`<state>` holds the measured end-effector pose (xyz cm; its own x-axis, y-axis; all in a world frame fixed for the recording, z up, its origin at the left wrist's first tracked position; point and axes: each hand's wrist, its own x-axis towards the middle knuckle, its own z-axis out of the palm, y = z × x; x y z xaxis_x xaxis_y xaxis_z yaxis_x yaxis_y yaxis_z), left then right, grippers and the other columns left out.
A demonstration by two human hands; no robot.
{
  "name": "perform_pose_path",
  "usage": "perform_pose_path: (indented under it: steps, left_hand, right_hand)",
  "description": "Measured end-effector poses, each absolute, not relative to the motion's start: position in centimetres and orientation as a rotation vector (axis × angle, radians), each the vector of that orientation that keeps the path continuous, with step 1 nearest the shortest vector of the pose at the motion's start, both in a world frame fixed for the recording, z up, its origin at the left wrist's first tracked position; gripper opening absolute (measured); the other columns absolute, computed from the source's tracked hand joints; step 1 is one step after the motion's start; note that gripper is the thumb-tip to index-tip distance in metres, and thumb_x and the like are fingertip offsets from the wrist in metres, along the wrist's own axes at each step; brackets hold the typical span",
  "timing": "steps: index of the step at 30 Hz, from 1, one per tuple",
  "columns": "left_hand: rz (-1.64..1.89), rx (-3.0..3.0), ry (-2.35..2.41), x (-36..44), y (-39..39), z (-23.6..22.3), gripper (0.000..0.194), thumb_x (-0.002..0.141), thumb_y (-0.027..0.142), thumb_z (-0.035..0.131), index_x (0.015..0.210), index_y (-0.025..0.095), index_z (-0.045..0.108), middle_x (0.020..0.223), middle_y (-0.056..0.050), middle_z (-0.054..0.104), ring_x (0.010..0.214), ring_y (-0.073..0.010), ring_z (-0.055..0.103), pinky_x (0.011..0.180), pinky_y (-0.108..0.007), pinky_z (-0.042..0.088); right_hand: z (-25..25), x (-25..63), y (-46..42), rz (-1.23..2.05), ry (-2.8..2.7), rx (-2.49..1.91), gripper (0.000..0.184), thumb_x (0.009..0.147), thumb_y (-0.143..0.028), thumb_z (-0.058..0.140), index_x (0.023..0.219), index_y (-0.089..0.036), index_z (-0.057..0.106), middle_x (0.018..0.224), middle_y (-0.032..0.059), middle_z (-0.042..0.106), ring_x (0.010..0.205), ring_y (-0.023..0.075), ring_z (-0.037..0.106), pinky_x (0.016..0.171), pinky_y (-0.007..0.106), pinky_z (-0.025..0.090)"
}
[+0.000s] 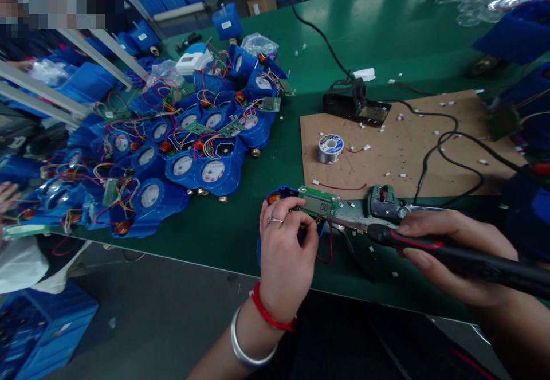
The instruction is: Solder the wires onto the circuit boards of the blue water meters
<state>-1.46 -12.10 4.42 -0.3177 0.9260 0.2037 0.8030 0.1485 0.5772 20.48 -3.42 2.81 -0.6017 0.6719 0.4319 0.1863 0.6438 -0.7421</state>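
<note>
I had my left hand (287, 254) curled over the blue plastic meter housing (281, 191), its fingertips touching the near left part of the green circuit board with a grey display (320, 201); whether the thumb and forefinger pinched anything, I could not tell. The board lay over the housing, near the front edge of the green tabletop (232, 231). My right hand (455, 248) was closed around the black and red handle of the soldering iron (387, 235), whose tip pointed left at the board's lower edge; I could not make out whether they touched.

Just beyond the iron was a green and grey hand tool (382, 202). Farther back, a silver solder spool with a blue and white label (330, 149) stood on the brown cardboard sheet (464, 139), near the black iron stand (356, 102). Blue meters with round white dials (212, 171) crowded the left side.
</note>
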Motion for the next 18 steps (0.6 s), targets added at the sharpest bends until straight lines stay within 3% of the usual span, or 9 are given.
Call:
perform_pose_path:
  steps: [18]
  left_hand:
    - [0.904,1.699,2.226,-1.59,-12.15,4.42,0.011,0.081,0.011,0.059,0.076,0.02,0.058,0.11,0.0,0.058,0.11,-0.018,0.051,0.112,-0.048,0.023]
  right_hand:
    - [2.49,20.67,-3.16,0.868,-2.105,-0.639,0.023,0.077,-0.019,0.065,0.098,-0.025,0.062,0.083,0.0014,0.066,0.073,0.0177,0.065,0.062,0.03,0.051]
